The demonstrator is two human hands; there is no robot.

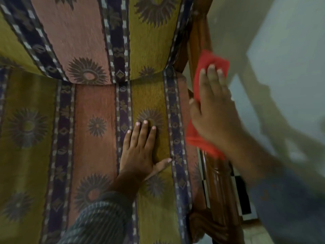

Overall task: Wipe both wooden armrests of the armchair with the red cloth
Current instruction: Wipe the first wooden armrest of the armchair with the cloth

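Note:
The armchair's right wooden armrest [217,182] runs from the lower right up toward the chair back, glossy and brown. My right hand [213,111] lies flat on the red cloth [209,62] and presses it onto the armrest's middle part. The cloth shows beyond my fingertips and below my wrist. My left hand [140,148] rests palm down, fingers spread, on the patterned seat cushion [95,106] beside that armrest and holds nothing. The left armrest is out of view.
The striped, flower-patterned backrest [84,32] fills the top of the view. A pale wall [290,50] and a strip of black and white floor tiles [244,196] lie right of the armrest.

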